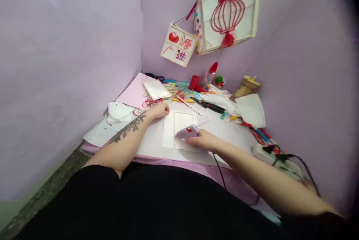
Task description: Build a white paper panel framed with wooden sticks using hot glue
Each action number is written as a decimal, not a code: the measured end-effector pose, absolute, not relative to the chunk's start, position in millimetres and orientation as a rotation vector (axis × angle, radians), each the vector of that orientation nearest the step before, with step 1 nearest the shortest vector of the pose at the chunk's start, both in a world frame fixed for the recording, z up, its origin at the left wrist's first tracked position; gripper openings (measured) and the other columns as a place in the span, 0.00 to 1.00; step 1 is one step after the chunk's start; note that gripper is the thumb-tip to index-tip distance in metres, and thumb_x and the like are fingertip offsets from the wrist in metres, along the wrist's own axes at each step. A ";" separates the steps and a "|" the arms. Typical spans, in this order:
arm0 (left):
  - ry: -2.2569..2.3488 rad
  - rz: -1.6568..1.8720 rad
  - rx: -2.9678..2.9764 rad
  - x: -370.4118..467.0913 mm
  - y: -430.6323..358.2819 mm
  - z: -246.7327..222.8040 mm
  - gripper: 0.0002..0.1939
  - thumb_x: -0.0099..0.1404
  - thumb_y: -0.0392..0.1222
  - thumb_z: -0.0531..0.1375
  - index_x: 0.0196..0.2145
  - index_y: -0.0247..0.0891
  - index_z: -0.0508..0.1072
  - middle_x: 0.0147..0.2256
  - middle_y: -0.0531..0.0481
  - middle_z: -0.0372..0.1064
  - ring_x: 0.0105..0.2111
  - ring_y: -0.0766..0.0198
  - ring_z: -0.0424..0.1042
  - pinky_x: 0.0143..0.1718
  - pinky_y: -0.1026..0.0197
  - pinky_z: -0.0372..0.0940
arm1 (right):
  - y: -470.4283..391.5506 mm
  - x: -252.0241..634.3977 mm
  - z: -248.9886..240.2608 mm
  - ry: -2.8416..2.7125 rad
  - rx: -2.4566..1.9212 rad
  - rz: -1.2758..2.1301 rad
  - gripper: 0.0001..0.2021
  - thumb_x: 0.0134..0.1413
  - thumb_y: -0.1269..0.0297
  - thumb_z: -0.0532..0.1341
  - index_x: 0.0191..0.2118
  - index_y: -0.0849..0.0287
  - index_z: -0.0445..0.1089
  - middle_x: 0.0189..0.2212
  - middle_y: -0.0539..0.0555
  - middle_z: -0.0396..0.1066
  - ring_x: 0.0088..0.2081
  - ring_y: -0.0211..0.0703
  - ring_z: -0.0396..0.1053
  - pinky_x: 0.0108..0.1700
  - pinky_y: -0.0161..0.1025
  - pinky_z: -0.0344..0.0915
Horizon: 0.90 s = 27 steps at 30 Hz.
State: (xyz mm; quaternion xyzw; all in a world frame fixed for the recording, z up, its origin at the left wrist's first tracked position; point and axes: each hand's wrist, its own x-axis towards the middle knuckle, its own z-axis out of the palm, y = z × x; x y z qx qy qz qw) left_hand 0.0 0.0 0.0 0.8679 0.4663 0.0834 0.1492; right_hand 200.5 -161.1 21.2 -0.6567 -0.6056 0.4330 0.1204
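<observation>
My right hand [203,140] is wrapped round a pale glue gun [188,131] with a red patch and a black cord. Its tip is over the left side of a thin rectangular frame [185,119] on a white sheet [168,131]. To the left of the frame, my left hand [161,110] rests on the table [151,135] with its fingers curled in; whether anything is between them is hidden. Behind it lie red strands [151,102] and a second white framed panel [156,89].
Thin sticks [179,91], black-handled pliers [209,105] and crumpled white paper [221,100] lie at the back. Markers [262,133] and a power strip [276,161] are at the right. A lantern picture [227,15] and a lettered panel [179,45] hang on the wall.
</observation>
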 end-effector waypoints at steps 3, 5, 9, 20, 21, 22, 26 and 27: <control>1.338 0.249 2.486 -0.3 1.2 -2.4 0.12 0.57 0.33 0.57 0.37 0.34 0.78 0.37 0.47 0.77 0.37 0.63 0.73 0.36 0.68 0.63 | -166.5 197.8 26.1 -1.775 -1.959 1.267 0.09 0.46 0.63 0.61 0.33 0.62 0.72 0.23 0.50 0.68 0.25 0.36 0.62 0.27 0.32 0.56; 1.332 0.264 2.484 -0.6 2.9 -4.6 0.12 0.56 0.34 0.56 0.36 0.35 0.78 0.36 0.48 0.77 0.36 0.63 0.73 0.36 0.68 0.63 | -169.3 196.9 28.6 -1.784 -1.975 1.276 0.10 0.46 0.62 0.61 0.34 0.63 0.72 0.23 0.50 0.68 0.24 0.36 0.61 0.26 0.32 0.55; 1.315 0.301 2.486 -1.7 7.4 -9.5 0.11 0.56 0.34 0.56 0.34 0.36 0.78 0.35 0.48 0.77 0.35 0.63 0.73 0.35 0.68 0.63 | -173.0 198.4 29.3 -1.800 -1.935 1.315 0.12 0.46 0.63 0.61 0.37 0.63 0.73 0.26 0.52 0.70 0.26 0.37 0.63 0.28 0.33 0.57; 1.322 0.300 2.478 -0.6 4.8 -5.7 0.11 0.55 0.34 0.57 0.34 0.35 0.78 0.35 0.48 0.77 0.35 0.63 0.73 0.34 0.68 0.63 | -182.8 200.4 32.2 -1.893 -1.838 1.369 0.15 0.46 0.65 0.60 0.42 0.63 0.73 0.36 0.55 0.74 0.34 0.42 0.68 0.36 0.36 0.62; 1.323 0.297 2.476 -0.5 4.8 -5.6 0.11 0.55 0.34 0.57 0.34 0.35 0.78 0.35 0.48 0.77 0.35 0.63 0.73 0.34 0.68 0.63 | -183.8 200.3 32.7 -1.900 -1.825 1.368 0.15 0.46 0.65 0.60 0.41 0.64 0.73 0.36 0.55 0.74 0.34 0.42 0.68 0.36 0.36 0.62; 1.326 0.295 2.474 -0.5 5.1 -5.7 0.11 0.55 0.34 0.57 0.35 0.35 0.78 0.35 0.48 0.77 0.35 0.63 0.73 0.35 0.68 0.63 | -184.6 200.3 32.7 -1.908 -1.807 1.366 0.15 0.46 0.65 0.60 0.41 0.63 0.73 0.35 0.55 0.74 0.34 0.42 0.68 0.36 0.36 0.62; 1.329 0.299 2.473 -0.6 7.2 -7.7 0.11 0.55 0.35 0.57 0.35 0.35 0.77 0.35 0.48 0.77 0.35 0.63 0.73 0.35 0.68 0.64 | -186.8 201.5 29.6 -1.943 -1.762 1.361 0.15 0.44 0.65 0.60 0.40 0.63 0.73 0.33 0.53 0.73 0.32 0.42 0.68 0.35 0.36 0.62; 1.331 0.298 2.473 -0.6 7.8 -8.2 0.11 0.55 0.35 0.57 0.34 0.36 0.78 0.35 0.48 0.77 0.35 0.63 0.73 0.36 0.68 0.64 | -187.1 201.8 28.5 -1.955 -1.757 1.358 0.15 0.44 0.65 0.60 0.40 0.63 0.73 0.33 0.54 0.74 0.32 0.42 0.68 0.36 0.36 0.62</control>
